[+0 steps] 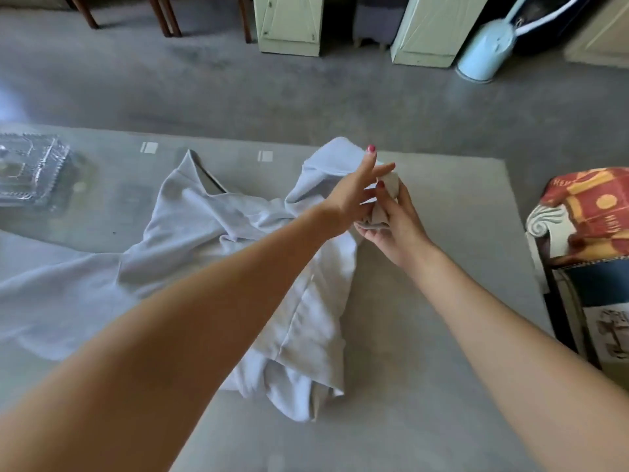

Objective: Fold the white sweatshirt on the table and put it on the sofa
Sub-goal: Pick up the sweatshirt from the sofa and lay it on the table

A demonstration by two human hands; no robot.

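The white sweatshirt (211, 233) lies crumpled across the glass table (442, 301), one part trailing off to the left edge of view. A sleeve rises toward the table's far side. My right hand (391, 223) grips the sleeve's cuff, fingers curled round it. My left hand (354, 195) reaches across to the same cuff, fingers spread and straight, touching the fabric just beside the right hand. The sofa (589, 226) shows at the right edge, an armrest with a scrolled white end under a red and yellow patterned throw.
A cut-glass dish (30, 168) sits on the table's far left. Beyond the table are grey floor, wooden chair legs (163, 15), pale green cabinet panels (289, 25) and a light blue bin (483, 52).
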